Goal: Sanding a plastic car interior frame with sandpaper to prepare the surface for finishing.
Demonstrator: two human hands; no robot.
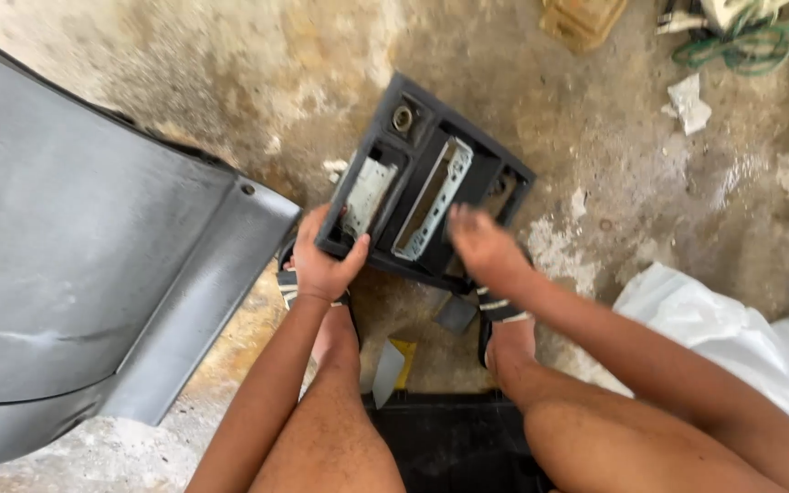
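A dark grey plastic console panel (481, 164) with rectangular openings and metal brackets inside lies tilted on the concrete floor in front of me. My left hand (321, 260) grips its near left corner, thumb over the edge. At the panel's near right edge is my right hand (478, 245), blurred, with fingers together against the rim; I cannot tell whether it grips. My knees and sandalled feet show below the panel.
A large grey car body panel (93, 265) fills the left side. White plastic sheeting (714, 329) lies at right. Green cord (751, 41) and a paper scrap (689, 102) sit at the top right. A black part (454, 438) lies between my legs.
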